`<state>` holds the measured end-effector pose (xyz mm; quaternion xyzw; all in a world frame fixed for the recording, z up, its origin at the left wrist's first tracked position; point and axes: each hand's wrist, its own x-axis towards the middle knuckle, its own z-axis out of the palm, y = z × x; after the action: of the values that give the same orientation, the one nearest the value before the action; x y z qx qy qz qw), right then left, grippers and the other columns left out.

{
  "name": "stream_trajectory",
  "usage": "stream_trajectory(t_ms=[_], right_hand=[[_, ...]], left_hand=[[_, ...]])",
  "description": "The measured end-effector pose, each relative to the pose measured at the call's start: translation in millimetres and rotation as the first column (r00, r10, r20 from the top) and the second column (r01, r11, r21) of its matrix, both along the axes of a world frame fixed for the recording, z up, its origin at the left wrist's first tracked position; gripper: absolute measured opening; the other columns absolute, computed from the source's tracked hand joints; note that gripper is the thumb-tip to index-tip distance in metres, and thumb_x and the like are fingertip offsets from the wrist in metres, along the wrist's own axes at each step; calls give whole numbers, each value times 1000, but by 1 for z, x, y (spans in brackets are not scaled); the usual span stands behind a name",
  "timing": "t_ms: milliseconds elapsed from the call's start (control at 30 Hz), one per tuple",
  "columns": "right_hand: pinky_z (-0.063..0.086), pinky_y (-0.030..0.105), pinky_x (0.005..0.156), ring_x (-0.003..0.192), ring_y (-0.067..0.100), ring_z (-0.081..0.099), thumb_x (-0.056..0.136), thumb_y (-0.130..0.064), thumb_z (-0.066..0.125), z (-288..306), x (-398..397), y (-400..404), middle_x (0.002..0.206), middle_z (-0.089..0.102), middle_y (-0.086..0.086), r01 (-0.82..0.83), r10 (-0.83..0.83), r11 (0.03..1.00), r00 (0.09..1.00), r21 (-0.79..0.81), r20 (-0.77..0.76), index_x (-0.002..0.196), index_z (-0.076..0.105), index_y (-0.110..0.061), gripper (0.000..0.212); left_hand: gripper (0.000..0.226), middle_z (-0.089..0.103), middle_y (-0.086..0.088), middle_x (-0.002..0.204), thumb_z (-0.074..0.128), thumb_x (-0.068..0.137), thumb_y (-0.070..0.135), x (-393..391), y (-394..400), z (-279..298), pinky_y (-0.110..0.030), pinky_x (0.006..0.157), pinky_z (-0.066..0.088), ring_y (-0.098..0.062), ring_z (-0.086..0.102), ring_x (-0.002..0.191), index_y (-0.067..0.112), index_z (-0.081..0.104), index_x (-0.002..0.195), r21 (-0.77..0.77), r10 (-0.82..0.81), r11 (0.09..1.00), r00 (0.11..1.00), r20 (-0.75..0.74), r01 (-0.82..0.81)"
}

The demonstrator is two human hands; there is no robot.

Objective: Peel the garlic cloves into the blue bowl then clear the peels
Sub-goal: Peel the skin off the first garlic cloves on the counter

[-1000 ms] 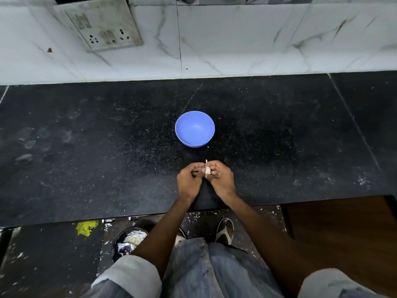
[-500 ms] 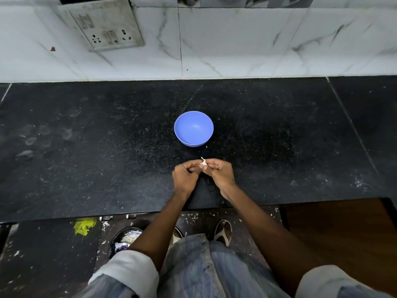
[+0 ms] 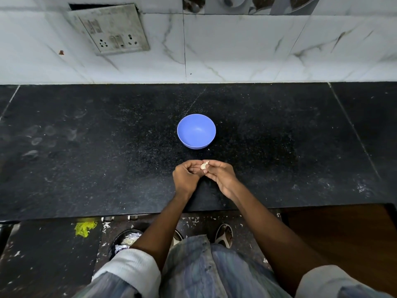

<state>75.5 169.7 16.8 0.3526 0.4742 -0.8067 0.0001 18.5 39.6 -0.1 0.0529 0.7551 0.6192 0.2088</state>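
Just in front of the bowl [image 3: 196, 131], over the counter [image 3: 86, 160], both hands meet on 1 clove [image 3: 204, 166]: the right hand [image 3: 221, 176] pinches it at the fingertips, the left hand [image 3: 186, 177] curls beside it, thumb near the skin (its exact grip is hard to tell). Peeling looks underway; the bowl appears empty. Next, I judge, strip the remaining skin and drop the clove forward into the bowl
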Motion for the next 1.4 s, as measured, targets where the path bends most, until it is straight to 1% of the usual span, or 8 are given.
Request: stream_trajectory(t_ms=[200,400,700,900,1033,1167,1300,1400], right_hand=[[58,35,98,102,24,75,101,9,51,1,-4,0,107,75,20,-31,31,999,999,-36,6,109,69,0,21],[61,26,86,97,21,75,98,11,57,3,-6,-2,106,75,17,-12,11,999,1000,-34,-17,109,69,0,20],[60,28,91,101,21,75,99,7,58,5,-8,-3,110,75,17,-20,19,998,1000,-57,-21,120,67,4,23],[61,26,84,100,23,75,100,6,57,4,-7,0,109,75,19,3,-4,994,1000,-106,-6,120,66,5,22],[61,25,80,97,20,74,99,7,57,5,-9,0,107,75,15,6,-4,996,1000,-92,22,121,67,7,24],[61,29,89,97,20,74,98,7,59,5,-12,-3,107,74,15,24,-20,997,999,-79,43,116,69,4,20],[61,22,75,92,19,72,97,10,59,5,-15,-11,103,73,16,108,-99,989,991,-104,91,122,66,10,25],[61,19,68,86,20,70,96,13,58,5,-18,-16,97,72,17,153,-139,983,981,-99,135,121,65,12,26]], left_hand=[[20,81,0,86,85,84,2,-3,-2,2,-36,85,64,-13,74,78,14,82,99,8,-42,999,999,-26,42],[20,81,5,89,82,86,2,-4,-4,1,-29,80,62,-11,75,79,17,82,100,-14,-20,1000,998,-55,19],[21,81,2,87,89,80,6,-10,-4,3,-32,82,63,-20,78,82,14,81,98,-25,-18,1000,1000,-17,18],[21,81,2,85,90,79,6,-12,-4,9,-23,76,61,-12,77,78,12,82,97,-54,-42,998,999,-33,41],[16,80,5,89,90,80,10,-8,-3,8,-27,77,62,-11,77,79,15,84,95,-65,-8,998,994,-108,1],[15,78,10,91,85,85,10,-1,0,4,-25,79,59,-4,73,84,21,85,95,-133,29,989,971,-239,-63],[21,76,9,95,76,89,7,10,7,5,-18,80,53,-3,69,86,23,85,99,-231,65,963,953,-295,-137],[23,75,5,99,72,91,7,17,12,9,-23,82,54,-9,69,87,21,84,104,-296,68,942,952,-299,-160]])
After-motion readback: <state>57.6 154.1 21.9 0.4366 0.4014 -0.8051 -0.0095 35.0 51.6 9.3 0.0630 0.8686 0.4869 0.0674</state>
